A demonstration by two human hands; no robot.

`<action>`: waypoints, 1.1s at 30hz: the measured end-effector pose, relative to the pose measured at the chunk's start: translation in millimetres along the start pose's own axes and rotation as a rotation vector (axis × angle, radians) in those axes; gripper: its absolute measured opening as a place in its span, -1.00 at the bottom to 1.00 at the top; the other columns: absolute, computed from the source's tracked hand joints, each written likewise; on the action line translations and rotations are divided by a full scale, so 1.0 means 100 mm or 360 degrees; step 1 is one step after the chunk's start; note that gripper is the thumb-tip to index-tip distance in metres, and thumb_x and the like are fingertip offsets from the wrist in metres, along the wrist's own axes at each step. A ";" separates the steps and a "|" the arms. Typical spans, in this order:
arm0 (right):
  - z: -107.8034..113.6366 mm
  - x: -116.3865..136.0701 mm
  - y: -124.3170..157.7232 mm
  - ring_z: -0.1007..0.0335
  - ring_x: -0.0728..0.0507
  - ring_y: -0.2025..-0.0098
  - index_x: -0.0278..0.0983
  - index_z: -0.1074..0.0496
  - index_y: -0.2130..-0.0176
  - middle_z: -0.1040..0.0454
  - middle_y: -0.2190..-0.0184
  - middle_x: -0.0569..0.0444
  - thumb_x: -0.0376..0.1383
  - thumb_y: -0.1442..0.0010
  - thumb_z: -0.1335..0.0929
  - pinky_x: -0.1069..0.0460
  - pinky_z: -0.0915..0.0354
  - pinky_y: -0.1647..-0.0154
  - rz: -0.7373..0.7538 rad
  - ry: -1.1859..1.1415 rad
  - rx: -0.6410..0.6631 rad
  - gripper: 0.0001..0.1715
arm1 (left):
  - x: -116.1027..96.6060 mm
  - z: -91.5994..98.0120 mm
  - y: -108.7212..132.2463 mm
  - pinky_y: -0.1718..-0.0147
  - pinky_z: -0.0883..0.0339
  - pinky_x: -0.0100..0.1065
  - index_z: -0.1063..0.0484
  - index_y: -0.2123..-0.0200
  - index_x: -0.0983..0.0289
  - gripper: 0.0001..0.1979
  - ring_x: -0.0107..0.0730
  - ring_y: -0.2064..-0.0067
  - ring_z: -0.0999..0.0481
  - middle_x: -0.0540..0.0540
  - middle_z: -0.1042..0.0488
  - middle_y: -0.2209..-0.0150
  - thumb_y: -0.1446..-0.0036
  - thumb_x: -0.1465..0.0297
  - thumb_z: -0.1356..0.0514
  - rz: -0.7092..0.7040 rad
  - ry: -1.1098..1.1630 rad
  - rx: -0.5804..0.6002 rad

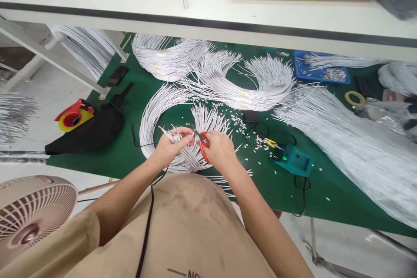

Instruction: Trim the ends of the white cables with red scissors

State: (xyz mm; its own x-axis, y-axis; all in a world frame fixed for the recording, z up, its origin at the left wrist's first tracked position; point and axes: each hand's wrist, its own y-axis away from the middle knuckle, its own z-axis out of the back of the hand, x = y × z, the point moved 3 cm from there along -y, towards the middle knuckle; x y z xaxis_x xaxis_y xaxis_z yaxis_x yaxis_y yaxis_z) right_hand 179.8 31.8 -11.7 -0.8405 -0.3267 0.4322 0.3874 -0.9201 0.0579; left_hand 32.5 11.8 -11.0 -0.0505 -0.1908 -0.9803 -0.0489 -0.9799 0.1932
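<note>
My left hand (174, 147) is closed around several white wires (186, 153), with the thumb and fingertips pinching near their ends. In my right hand (221, 150) are red-handled pliers (204, 145), held closed in the fingers. The dark jaws meet the wires right at my left fingertips; whether they bite on one I cannot tell. Below both hands lies a curved bundle of white wires (150, 117) on the green table mat (260, 186). Small white and metallic bits (239, 126) are scattered just right of the bundle.
More wire bundles (224, 84) lie behind my hands under a white shelf (195, 21). To the right are a teal device (295, 160), a blue tray (321, 69) and a long wrapped wire bundle (358, 152). A tape dispenser (75, 115) and fan (31, 221) are left.
</note>
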 end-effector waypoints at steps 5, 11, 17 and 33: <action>0.03 0.00 0.01 -0.33 -0.08 0.31 -0.26 -0.41 0.43 -0.46 0.40 0.04 -0.23 -0.13 -0.24 0.06 -0.10 0.33 0.0024 0.0120 0.0006 -0.77 | 0.00 0.03 -0.01 0.29 -0.26 -0.30 -0.41 0.36 0.30 -0.80 -0.36 0.38 -0.42 0.04 -0.44 0.49 0.06 0.32 -0.23 0.0042 -0.0091 -0.0019; -0.02 0.02 0.03 -0.33 -0.09 0.27 -0.26 -0.42 0.39 -0.45 0.39 0.04 -0.24 -0.13 -0.24 0.07 -0.12 0.29 -0.0006 0.0121 0.0029 -0.79 | -0.03 -0.01 0.01 0.30 -0.28 -0.28 -0.39 0.40 0.32 -0.83 -0.36 0.43 -0.44 0.04 -0.45 0.54 0.01 0.32 -0.19 0.0066 -0.0034 0.0024; -0.06 -0.06 0.03 -0.31 -0.09 0.31 -0.27 -0.40 0.48 -0.45 0.42 0.03 -0.30 -0.06 -0.27 0.06 -0.11 0.34 -0.0038 -0.0109 -0.0012 -0.85 | -0.04 -0.01 0.01 0.37 -0.30 -0.31 -0.41 0.39 0.32 -0.81 -0.37 0.45 -0.44 0.05 -0.47 0.53 -0.02 0.29 -0.18 0.0097 -0.0014 0.0057; 0.05 0.06 -0.07 -0.28 0.01 0.50 -0.34 -0.51 0.43 -0.45 0.54 0.10 -0.26 0.09 -0.35 0.09 -0.18 0.44 -0.0608 -0.1953 -0.0168 -0.79 | -0.03 -0.02 0.03 0.38 -0.29 -0.31 -0.43 0.33 0.33 -0.75 -0.33 0.43 -0.46 0.08 -0.48 0.52 0.04 0.27 -0.22 0.0154 -0.0128 0.0029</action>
State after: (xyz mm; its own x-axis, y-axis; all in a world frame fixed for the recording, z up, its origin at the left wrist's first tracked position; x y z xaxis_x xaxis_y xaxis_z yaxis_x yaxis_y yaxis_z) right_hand 174.3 37.2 -4.9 0.0272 0.3190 0.9474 0.1218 -0.9417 0.3136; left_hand 34.6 9.2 -8.0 -0.1360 -0.2787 -0.9507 -0.0582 -0.9557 0.2885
